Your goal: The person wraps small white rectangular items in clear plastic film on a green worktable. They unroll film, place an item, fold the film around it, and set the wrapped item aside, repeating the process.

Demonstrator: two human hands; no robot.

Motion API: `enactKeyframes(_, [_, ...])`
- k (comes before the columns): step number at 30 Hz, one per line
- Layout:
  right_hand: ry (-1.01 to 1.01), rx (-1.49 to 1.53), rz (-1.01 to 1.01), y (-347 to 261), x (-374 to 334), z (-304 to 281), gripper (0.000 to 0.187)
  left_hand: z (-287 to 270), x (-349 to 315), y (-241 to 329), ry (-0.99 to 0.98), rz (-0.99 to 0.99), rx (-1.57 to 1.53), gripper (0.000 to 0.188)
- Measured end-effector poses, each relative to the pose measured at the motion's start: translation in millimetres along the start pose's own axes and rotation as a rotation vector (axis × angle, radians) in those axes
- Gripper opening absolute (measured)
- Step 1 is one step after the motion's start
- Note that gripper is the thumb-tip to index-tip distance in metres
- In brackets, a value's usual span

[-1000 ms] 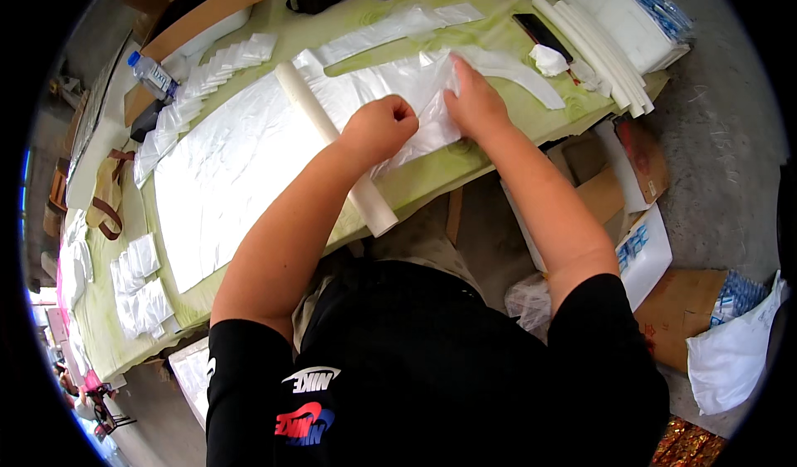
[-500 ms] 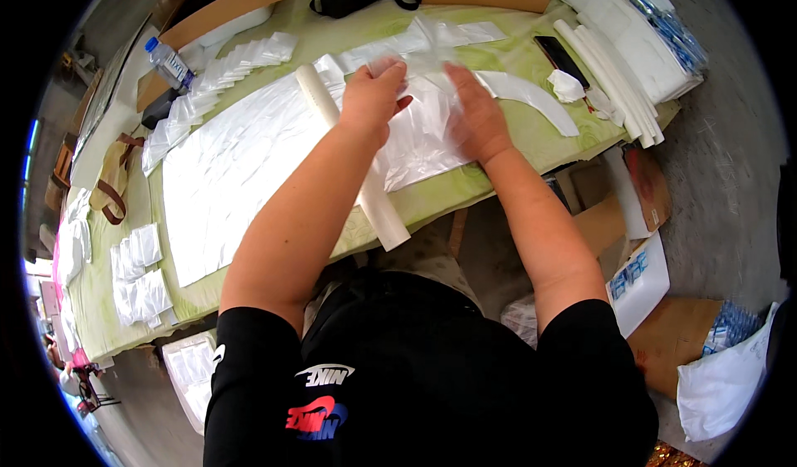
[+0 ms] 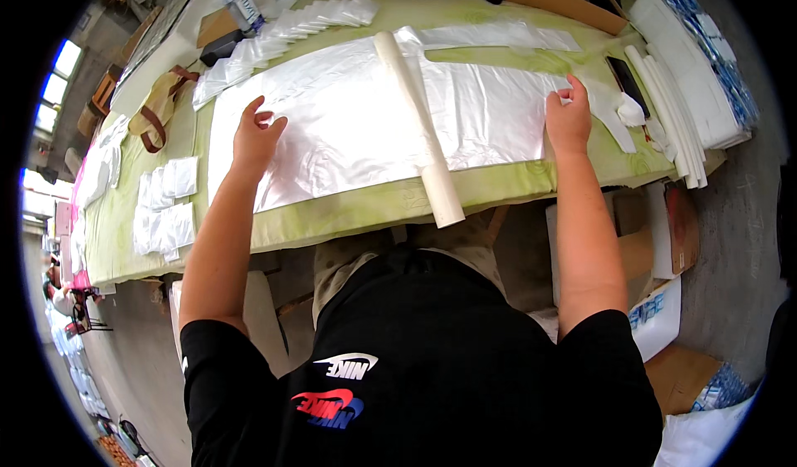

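A large, thin white plastic sheet [image 3: 332, 127] lies spread on the table, with two strip-like arms reaching out at its right end. Across its middle lies a pale, round tube [image 3: 419, 127], its near end sticking out past the table's front edge. My left hand [image 3: 258, 139] is over the left part of the sheet, fingers curled but apart, holding nothing. Near the sheet's right edge is my right hand [image 3: 569, 118], thumb and fingers bent with a gap between them and nothing visible in them. Whether either hand touches the plastic I cannot tell.
Folded plastic packets [image 3: 166, 205] lie at the left, and a row of others [image 3: 290, 31] runs behind the sheet. A water bottle [image 3: 241, 6] stands at the back left. At the right are a phone [image 3: 624, 77], white tubes [image 3: 668, 118] and a white foam box [image 3: 685, 60].
My hands have moved apart, the left leftward and the right rightward, from the middle of the sheet. The clear plastic bunched between them now lies flatter. My view has shifted too.
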State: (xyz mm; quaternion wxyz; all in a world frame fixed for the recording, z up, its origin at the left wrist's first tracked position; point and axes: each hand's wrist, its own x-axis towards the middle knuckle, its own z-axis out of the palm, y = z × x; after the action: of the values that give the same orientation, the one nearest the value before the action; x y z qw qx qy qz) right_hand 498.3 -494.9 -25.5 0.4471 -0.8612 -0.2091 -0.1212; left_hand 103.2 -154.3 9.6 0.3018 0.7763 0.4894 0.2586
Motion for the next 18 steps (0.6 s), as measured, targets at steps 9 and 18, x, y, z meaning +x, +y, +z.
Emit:
enactKeyframes(9, [-0.099,0.18,-0.362,-25.4,-51.8,-13.0,0.025,87.5,-75.9,86.9,-0.197,0.695,-0.158,0.047])
enactKeyframes(18, [-0.508,0.479,-0.831,-112.2,-162.3,-17.4,0.021,102.5,-95.5,97.4,-0.336,0.572,0.446,0.059])
